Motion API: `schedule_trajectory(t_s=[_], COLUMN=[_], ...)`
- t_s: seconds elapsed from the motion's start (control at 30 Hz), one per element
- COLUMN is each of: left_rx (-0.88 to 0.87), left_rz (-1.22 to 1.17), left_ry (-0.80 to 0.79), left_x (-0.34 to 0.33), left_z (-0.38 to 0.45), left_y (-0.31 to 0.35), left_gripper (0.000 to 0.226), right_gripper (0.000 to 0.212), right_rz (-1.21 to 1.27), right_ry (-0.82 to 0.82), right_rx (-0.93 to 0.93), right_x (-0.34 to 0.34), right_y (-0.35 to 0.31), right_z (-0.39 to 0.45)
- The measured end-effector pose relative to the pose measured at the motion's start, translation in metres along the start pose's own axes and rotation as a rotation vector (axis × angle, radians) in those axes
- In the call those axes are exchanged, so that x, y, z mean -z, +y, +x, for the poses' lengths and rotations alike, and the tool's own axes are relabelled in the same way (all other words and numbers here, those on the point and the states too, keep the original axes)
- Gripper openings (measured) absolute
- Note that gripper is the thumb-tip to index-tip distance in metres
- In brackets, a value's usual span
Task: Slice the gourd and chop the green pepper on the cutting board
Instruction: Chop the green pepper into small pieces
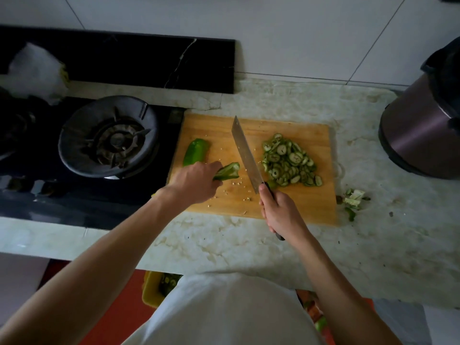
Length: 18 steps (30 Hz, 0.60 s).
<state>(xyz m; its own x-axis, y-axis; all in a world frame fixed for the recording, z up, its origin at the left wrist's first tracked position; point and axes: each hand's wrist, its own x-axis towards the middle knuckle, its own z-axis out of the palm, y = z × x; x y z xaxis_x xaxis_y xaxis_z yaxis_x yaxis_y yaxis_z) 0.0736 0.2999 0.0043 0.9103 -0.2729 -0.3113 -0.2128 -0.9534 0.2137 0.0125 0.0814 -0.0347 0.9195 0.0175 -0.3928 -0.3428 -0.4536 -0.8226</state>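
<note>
A wooden cutting board (286, 205) lies on the marble counter. On its right half sits a heap of green gourd slices (288, 161). My left hand (196, 181) grips a green pepper piece (227, 171) near the board's left middle. Another green pepper piece (196, 151) lies at the board's left edge, partly behind that hand. My right hand (278, 211) grips the dark handle of a cleaver (245, 155), whose blade stands between the held pepper and the gourd slices, tip pointing away from me. Pale seeds are scattered on the board around the blade.
A black gas stove (109, 140) with a burner ring adjoins the board's left side. A dark round cooker pot (420, 130) stands at the right. Vegetable scraps (353, 197) lie on the counter (224, 245) right of the board. A white plastic bag (37, 70) sits back left.
</note>
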Motion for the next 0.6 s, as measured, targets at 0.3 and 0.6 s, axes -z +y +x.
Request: schedule_trajectory(t_s=[0.3, 0.6], left_rx=[0.050, 0.134], left_rz=[-0.187, -0.401], left_ry=[0.008, 0.164], left_x=[-0.050, -0.057], left_z=[0.024, 0.038], left_y=[-0.007, -0.017], left_gripper=[0.057, 0.034], right_gripper=[0.067, 0.066], right_rz=[-0.109, -0.170], right_ry=[-0.006, -0.010], right_rx=[-0.040, -0.036], right_x=[0.010, 0.018], right_y=[0.000, 0.003], right_z=[0.002, 0.008])
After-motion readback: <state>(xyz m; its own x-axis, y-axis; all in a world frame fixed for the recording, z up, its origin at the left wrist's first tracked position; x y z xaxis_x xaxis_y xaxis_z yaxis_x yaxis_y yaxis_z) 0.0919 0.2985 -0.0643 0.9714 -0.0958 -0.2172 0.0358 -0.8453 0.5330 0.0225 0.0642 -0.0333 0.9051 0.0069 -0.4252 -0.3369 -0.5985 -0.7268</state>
